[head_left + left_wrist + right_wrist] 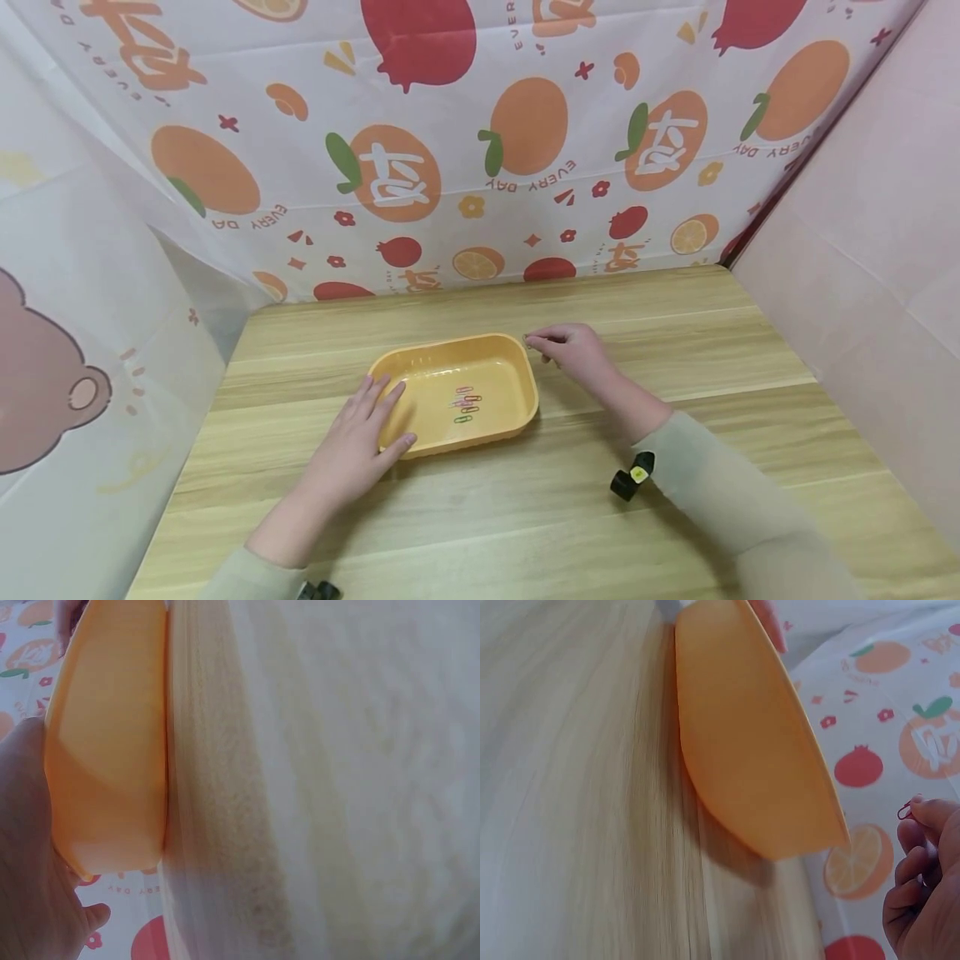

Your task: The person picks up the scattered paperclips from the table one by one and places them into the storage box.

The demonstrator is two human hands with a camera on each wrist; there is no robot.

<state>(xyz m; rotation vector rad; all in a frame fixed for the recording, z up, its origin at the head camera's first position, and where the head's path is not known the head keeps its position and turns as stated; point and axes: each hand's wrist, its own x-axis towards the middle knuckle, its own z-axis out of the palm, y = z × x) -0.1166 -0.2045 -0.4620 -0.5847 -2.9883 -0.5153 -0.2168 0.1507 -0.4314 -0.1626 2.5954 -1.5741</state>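
A yellow-orange plastic tray (517,425) sits on the wooden table, with several small coloured paper clips (465,404), pink, red and green, lying together on its floor. My left hand (363,437) rests over the tray's left end, fingers spread across the rim and the thumb on the front edge. Past the back right corner of the tray, my right hand (570,350) pinches a paper clip between thumb and index finger. Seen from the right wrist, that paper clip (905,811) is red and stands out from the fingertips, while the other fingers curl in.
The wooden tabletop (510,533) extends around the tray on all sides. A fruit-printed cloth (450,167) hangs along the table's back edge. Pale cloth panels stand at the left (112,250) and right (862,208). Black camera mounts (632,477) sit on both wrists.
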